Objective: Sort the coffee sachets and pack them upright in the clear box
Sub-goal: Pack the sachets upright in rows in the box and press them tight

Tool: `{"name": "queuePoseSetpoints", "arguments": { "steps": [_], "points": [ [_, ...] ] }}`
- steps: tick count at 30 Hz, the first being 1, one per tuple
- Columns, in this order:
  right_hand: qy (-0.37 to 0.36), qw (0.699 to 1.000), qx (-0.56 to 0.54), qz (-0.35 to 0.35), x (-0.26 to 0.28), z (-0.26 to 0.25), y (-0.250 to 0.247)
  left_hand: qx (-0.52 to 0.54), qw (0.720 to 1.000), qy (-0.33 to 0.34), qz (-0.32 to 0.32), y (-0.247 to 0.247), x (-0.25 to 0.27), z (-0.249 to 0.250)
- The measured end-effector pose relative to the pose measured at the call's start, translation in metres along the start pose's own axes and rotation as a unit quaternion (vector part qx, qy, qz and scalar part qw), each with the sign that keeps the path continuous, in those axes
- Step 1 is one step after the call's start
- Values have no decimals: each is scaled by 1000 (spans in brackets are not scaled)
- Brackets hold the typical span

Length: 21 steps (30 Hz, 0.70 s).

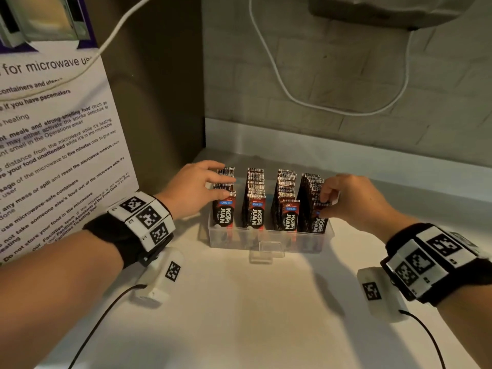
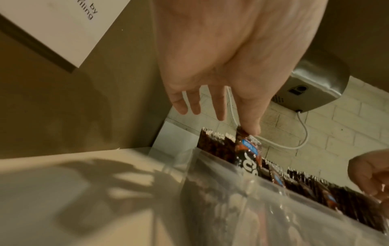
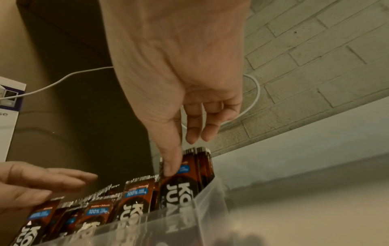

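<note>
Four upright rows of sachets (image 1: 254,198) fill the clear box (image 1: 269,239) near the worktop's back-left corner. Left hand (image 1: 197,189) spread on one row; right hand (image 1: 346,201) pinches a sachet top. They look light, flimsy, slippery

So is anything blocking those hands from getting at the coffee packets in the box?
Nothing visible does. The clear box has no lid on it, and the coffee sachets stand upright in four rows above its rim. The left hand already touches the leftmost row's tops; the right hand pinches sachets in the rightmost row.
</note>
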State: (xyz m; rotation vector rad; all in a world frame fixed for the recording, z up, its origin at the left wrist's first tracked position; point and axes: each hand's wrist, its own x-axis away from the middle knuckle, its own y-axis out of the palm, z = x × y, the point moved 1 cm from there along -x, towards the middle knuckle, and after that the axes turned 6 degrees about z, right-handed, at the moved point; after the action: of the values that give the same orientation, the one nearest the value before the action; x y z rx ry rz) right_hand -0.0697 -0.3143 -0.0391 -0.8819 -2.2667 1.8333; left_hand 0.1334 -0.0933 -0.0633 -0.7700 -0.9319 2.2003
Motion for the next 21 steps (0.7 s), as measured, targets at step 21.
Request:
{"name": "queuePoseSetpoints", "arguments": {
  "steps": [21],
  "points": [
    [4,997,14,-75,-8,-1,-12,-25,999,35,-22,0,2,22]
  ]
}}
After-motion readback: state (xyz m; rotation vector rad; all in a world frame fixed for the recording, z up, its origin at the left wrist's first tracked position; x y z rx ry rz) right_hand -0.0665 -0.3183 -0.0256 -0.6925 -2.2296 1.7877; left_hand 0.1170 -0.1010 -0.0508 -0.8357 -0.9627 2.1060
